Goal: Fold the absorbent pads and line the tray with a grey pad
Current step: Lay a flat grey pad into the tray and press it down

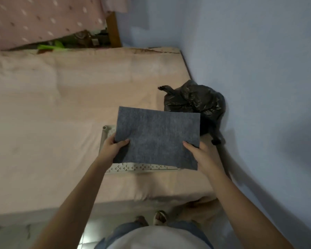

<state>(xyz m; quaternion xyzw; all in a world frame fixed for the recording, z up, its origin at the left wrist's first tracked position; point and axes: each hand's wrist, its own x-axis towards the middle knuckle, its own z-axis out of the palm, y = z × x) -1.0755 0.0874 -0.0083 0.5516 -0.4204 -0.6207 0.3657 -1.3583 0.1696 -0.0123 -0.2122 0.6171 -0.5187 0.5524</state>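
Body: person standing, white top (158, 238) and jeans (126, 229) at bottom of view, one sandalled foot (160, 217) on tiled floor (90, 229) below the hands.
L hand (113, 146): gripping left edge of the grey pad (156, 137), thumb on top near the edge, fingers tucked under.
R hand (201, 155): gripping right edge of the pad, thumb on top, fingers underneath, out of sight.
Pad: flat, rectangular, held up btwn both hands, tilted a bit, near edge lower right. Looks like a single sheet; can't tell if folded.
Tray (144, 167): pale plastic w/ patterned cut-outs, directly under the pad and hands, sitting on the bed (52, 108). Only its left corner and near rim show; rest hidden by pad.
Bed: pinkish sheet, spreads left of and beyond the hands.
Bin bag (196, 103): black, knotted, just beyond R hand, on the bed against the blue wall (250, 69).
Far: pink dotted fabric (43, 20) top left, wood post (113, 31) beside it, dark clutter under it, too blurry to name.
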